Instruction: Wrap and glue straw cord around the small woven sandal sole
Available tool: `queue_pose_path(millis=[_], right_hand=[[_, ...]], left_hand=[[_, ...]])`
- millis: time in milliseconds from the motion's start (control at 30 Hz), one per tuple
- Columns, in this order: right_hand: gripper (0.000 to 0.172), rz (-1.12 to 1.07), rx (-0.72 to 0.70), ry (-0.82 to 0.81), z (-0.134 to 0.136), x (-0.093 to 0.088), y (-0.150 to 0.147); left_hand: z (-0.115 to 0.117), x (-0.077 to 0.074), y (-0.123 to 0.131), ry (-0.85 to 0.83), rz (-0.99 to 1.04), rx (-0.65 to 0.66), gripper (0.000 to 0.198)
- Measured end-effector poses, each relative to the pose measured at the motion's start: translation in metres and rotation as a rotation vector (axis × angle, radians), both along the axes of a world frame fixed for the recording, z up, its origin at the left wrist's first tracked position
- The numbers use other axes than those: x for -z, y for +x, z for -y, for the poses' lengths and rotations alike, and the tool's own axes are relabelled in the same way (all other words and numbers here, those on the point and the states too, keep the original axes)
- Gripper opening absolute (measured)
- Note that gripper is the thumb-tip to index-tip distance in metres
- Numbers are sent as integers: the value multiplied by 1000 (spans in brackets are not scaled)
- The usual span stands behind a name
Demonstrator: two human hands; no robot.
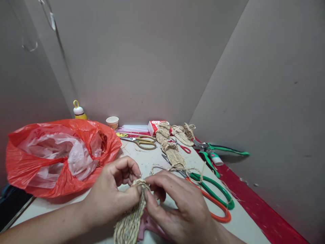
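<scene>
Strip (129, 223): woven from twisted, straw-coloured cord with lengthwise ridges; it hangs from the fingertips toward seven o'clock, its upper end between both hands.
Left hand (115, 188): the thumb presses this end against the fingers, probably so that the edge remains steady.
Right hand (182, 200): thumb and forefinger pinch the same end from the three o'clock side; whether a loose strand is between them, I cannot tell.
Pink object (149, 226): smooth, maybe plastic, at six o'clock under the hands, mostly covered.
Big scissors (205, 194): at three o'clock, one loop green and one orange; the handles point toward the person's side, perhaps for easy taking.
Braided pieces (175, 156): rough and rounded, around one o'clock.
Red bag (17, 159): thin, crinkled, between nine and ten o'clock, perhaps put aside for working room.
</scene>
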State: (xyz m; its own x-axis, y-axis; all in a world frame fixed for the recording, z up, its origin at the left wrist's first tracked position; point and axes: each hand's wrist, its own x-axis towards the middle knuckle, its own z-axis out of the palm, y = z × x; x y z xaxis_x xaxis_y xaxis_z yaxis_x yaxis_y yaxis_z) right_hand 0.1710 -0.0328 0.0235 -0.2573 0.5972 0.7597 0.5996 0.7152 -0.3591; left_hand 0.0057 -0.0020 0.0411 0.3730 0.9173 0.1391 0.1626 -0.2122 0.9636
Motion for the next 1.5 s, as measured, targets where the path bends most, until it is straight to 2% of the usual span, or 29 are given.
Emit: queue_pose_path(millis=[133,233,333,433,500,667,767,867,933,1033,1100,1200,1233,1333,1400,1500], right_hand=[[19,-64,-18,-37,0,3,0],[33,-148,-23,-74,0,5,0],[31,-188,-30,-113,0,5,0],[32,-252,-28,-185,0,3,0],[32,-300,-42,-272,0,2,0],[14,-357,-132,-640,0,4,-4],[11,-465,-179,-815,-2,3,-6],[14,-579,-180,-910,-6,-1,-6],[15,-607,-142,-930,-8,-4,-4],[14,-617,-128,-929,-9,-6,-3],[13,-627,-156,-931,-9,-3,-3],[12,-661,-197,-950,-9,2,-5],[12,-678,-201,-957,-10,4,-6],[13,-727,-183,-953,-12,7,-7],[13,-769,-176,-932,-13,8,-7],[13,-814,-209,-915,-14,7,-6]], left_hand=[[1,0,-1,13,9,8,12],[2,1,-3,40,29,17,13],[1,1,-7,65,44,16,13],[-2,-1,-9,92,71,-39,13],[-3,-2,-10,106,92,-79,14],[-2,0,-8,117,112,-118,16],[0,1,-9,113,91,-71,15],[0,-2,-14,135,85,33,19],[-3,-6,-19,167,102,21,23],[-7,-11,-23,197,104,-126,17],[-9,-12,-23,187,94,-177,25],[-9,-7,-18,137,109,-149,36],[-9,-5,-17,119,132,-136,32],[-11,0,-16,61,226,-105,5],[-13,1,-18,50,244,-91,23],[-15,1,-18,51,150,-15,23]])
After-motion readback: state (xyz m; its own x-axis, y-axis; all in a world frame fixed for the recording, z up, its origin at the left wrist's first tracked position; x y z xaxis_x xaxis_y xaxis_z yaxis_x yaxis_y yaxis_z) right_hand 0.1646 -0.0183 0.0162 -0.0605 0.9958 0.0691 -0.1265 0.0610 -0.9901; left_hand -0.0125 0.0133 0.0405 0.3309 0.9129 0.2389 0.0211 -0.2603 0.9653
